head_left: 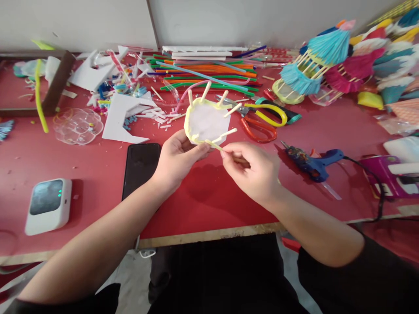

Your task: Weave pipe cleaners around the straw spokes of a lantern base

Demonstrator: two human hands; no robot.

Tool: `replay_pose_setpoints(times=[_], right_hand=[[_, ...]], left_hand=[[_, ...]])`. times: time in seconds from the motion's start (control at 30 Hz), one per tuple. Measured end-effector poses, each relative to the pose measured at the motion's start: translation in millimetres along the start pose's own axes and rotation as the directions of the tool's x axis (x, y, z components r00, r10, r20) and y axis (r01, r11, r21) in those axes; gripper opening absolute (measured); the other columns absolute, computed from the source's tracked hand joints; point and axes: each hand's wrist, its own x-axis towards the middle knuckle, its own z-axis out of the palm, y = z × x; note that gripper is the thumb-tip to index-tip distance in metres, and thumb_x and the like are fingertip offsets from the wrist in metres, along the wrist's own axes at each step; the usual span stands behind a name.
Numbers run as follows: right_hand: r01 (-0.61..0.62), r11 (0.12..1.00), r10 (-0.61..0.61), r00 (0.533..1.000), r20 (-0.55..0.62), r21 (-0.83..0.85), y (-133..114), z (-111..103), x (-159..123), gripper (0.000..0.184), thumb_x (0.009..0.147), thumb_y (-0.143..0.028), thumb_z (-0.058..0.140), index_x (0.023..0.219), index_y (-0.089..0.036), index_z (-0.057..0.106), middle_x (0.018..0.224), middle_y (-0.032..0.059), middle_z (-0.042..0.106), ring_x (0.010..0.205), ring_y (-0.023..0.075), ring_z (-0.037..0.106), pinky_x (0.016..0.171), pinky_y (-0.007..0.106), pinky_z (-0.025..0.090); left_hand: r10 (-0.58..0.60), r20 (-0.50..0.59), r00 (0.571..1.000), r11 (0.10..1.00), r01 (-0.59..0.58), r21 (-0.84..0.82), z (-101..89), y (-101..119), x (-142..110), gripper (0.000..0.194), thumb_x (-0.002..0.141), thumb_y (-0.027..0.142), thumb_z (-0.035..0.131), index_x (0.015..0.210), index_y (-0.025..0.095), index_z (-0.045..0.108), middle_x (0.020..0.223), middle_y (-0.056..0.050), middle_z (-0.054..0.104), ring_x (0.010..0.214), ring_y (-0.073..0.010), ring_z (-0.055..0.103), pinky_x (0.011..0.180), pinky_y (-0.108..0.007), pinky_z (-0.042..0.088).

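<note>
Above the red table, my left hand (pixel 180 157) grips the lower left edge of a white foam disc (pixel 209 120). Several pale sticks stand out around the disc's rim, and a yellow pipe cleaner (pixel 187 120) runs along its left and top sides. My right hand (pixel 250 168) is closed, thumb and finger pinching the free end of the yellow pipe cleaner just below the disc. The fingers behind the disc are partly hidden. Beyond the disc lie scissors (pixel 262 117) with one yellow and one red handle loop.
A blue glue gun (pixel 314 163) with a black cord lies at right. A black phone (pixel 140 168) and a white device (pixel 49 205) are at left. Pipe cleaners (pixel 209 69), foam scraps (pixel 122 117) and a clear plastic tray (pixel 78 126) lie behind. Yarn-covered stick models (pixel 327 48) stand at back right.
</note>
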Motion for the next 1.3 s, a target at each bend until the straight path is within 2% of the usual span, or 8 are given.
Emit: replay_pose_setpoints(times=[0.13, 0.27, 0.43, 0.57, 0.77, 1.0, 1.13, 1.3], right_hand=[[0.194, 0.966, -0.200, 0.980, -0.016, -0.168, 0.6, 2.8, -1.3, 0.020, 0.090, -0.008, 0.062, 0.100, -0.024, 0.070, 0.069, -0.0021, 0.073, 0.058, 0.0113, 0.066, 0.060, 0.023, 0.056], [0.270, 0.937, -0.280, 0.960, -0.016, -0.224, 2.2, 6.5, -2.0, 0.023, 0.092, -0.008, 0.062, 0.108, -0.022, 0.071, 0.070, -0.0010, 0.075, 0.060, 0.0118, 0.069, 0.064, 0.023, 0.059], [0.235, 0.956, -0.247, 0.968, -0.047, -0.177, 3.4, 11.2, -3.7, 0.020, 0.092, -0.010, 0.064, 0.108, -0.019, 0.073, 0.068, 0.0003, 0.073, 0.057, 0.0121, 0.066, 0.061, 0.024, 0.057], [0.192, 0.977, -0.196, 0.980, -0.037, -0.092, 3.9, 11.9, -3.8, 0.021, 0.092, -0.010, 0.063, 0.108, -0.020, 0.073, 0.069, 0.0000, 0.074, 0.057, 0.0116, 0.066, 0.062, 0.024, 0.058], [0.167, 0.985, -0.168, 0.985, -0.024, -0.053, 4.9, 12.0, -3.6, 0.022, 0.092, -0.010, 0.062, 0.108, -0.020, 0.074, 0.073, 0.0012, 0.076, 0.059, 0.0122, 0.068, 0.063, 0.024, 0.059], [0.152, 0.985, -0.155, 0.987, -0.033, -0.077, 4.8, 12.4, -4.8, 0.026, 0.093, -0.009, 0.060, 0.110, -0.022, 0.074, 0.073, 0.0011, 0.075, 0.064, 0.0134, 0.069, 0.066, 0.025, 0.060], [0.166, 0.977, -0.170, 0.985, -0.023, -0.135, 4.6, 11.4, -4.3, 0.025, 0.092, -0.008, 0.060, 0.108, -0.022, 0.073, 0.071, 0.0003, 0.074, 0.063, 0.0131, 0.069, 0.066, 0.024, 0.060], [0.183, 0.976, -0.188, 0.982, -0.033, -0.122, 3.8, 10.9, -3.6, 0.023, 0.091, -0.007, 0.061, 0.106, -0.019, 0.072, 0.069, 0.0005, 0.072, 0.061, 0.0123, 0.067, 0.064, 0.023, 0.058]], left_hand=[[-0.014, 0.022, 1.000, 0.999, 0.013, 0.051, 1.4, 1.7, -3.0, 0.026, 0.070, 0.024, 0.086, 0.092, 0.019, 0.072, 0.094, -0.004, 0.079, 0.084, -0.0151, 0.074, 0.078, -0.025, 0.060], [-0.035, 0.037, 0.999, 0.998, 0.033, 0.049, 1.9, 1.9, -2.4, 0.028, 0.068, 0.024, 0.086, 0.092, 0.018, 0.072, 0.096, -0.005, 0.079, 0.083, -0.0145, 0.074, 0.077, -0.025, 0.060], [-0.065, 0.065, 0.996, 0.997, 0.062, 0.038, 1.7, 2.6, -2.2, 0.030, 0.067, 0.030, 0.089, 0.089, 0.016, 0.074, 0.090, -0.006, 0.079, 0.085, -0.0169, 0.075, 0.081, -0.026, 0.060], [-0.086, 0.078, 0.993, 0.996, 0.086, -0.006, 1.0, 4.0, -3.0, 0.030, 0.066, 0.027, 0.091, 0.089, 0.017, 0.075, 0.085, -0.004, 0.079, 0.085, -0.0180, 0.076, 0.082, -0.027, 0.061], [-0.099, 0.079, 0.992, 0.995, 0.100, -0.009, -0.2, 2.8, -1.6, 0.024, 0.068, 0.027, 0.088, 0.086, 0.017, 0.075, 0.082, -0.004, 0.078, 0.086, -0.0179, 0.076, 0.082, -0.027, 0.061], [-0.105, 0.067, 0.992, 0.994, 0.106, -0.020, 1.6, 4.2, -0.6, 0.012, 0.072, 0.022, 0.081, 0.080, 0.015, 0.075, 0.081, -0.004, 0.077, 0.073, -0.0135, 0.074, 0.081, -0.026, 0.061], [-0.079, 0.077, 0.994, 0.997, 0.079, -0.003, 0.7, 2.4, -1.1, 0.015, 0.074, 0.023, 0.081, 0.086, 0.016, 0.076, 0.086, -0.005, 0.079, 0.076, -0.0141, 0.075, 0.081, -0.026, 0.061], [-0.064, 0.082, 0.995, 0.997, 0.067, -0.031, -0.1, 0.6, -1.0, 0.017, 0.073, 0.023, 0.084, 0.086, 0.017, 0.076, 0.085, -0.004, 0.079, 0.077, -0.0122, 0.075, 0.078, -0.022, 0.061]])
